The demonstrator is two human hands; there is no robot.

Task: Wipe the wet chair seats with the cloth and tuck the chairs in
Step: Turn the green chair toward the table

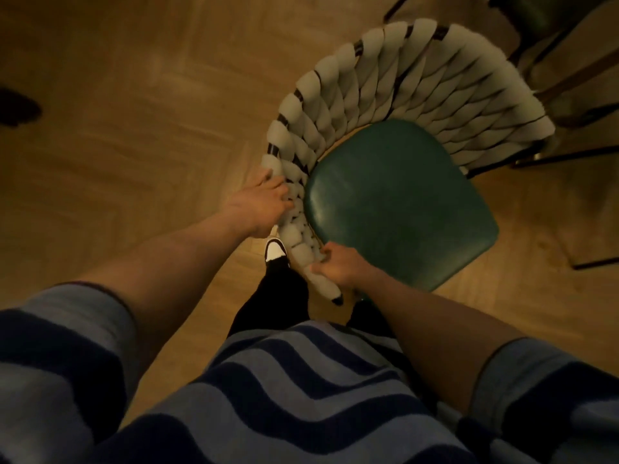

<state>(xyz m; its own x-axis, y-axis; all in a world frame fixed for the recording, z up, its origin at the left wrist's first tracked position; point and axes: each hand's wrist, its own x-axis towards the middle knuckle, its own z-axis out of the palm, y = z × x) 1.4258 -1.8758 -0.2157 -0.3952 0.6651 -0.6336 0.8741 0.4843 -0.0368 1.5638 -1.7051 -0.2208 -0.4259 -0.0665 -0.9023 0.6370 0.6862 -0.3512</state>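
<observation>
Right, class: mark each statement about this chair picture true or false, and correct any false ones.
1. Both hands grip the pale woven backrest. True: left hand, right hand.
2. The padded seat is red. False: it is dark green.
3. A cloth lies on the seat. False: no cloth is visible.
4. The chair stands on a wooden floor. True.
5. The person wears striped blue clothing. True.

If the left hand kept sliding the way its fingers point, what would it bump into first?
The left hand already grips the chair's woven white backrest, fingers pointing right. Going straight on, it would probably meet the green seat next, though depth is hard to judge.
</observation>
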